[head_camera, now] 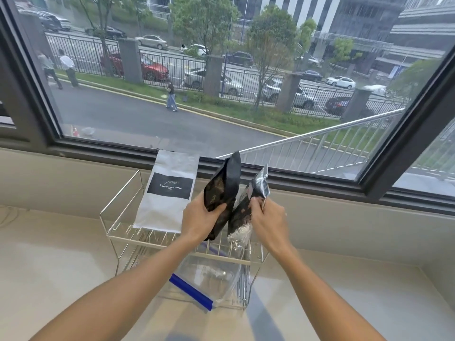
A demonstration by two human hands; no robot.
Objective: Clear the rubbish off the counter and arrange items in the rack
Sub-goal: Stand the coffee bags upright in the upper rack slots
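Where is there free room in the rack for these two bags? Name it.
Free: the top tier of the wire rack right of the white coffee bag, under the left hand and right hand. Crowded: the lower tier, filled by the clear zip bag.

Two bare forearms, no sleeves in view up to the near edge. Left hand (200,219) and right hand (267,221) ungloved, nails short and plain. No watch or wristband; fingers too small to check for rings.
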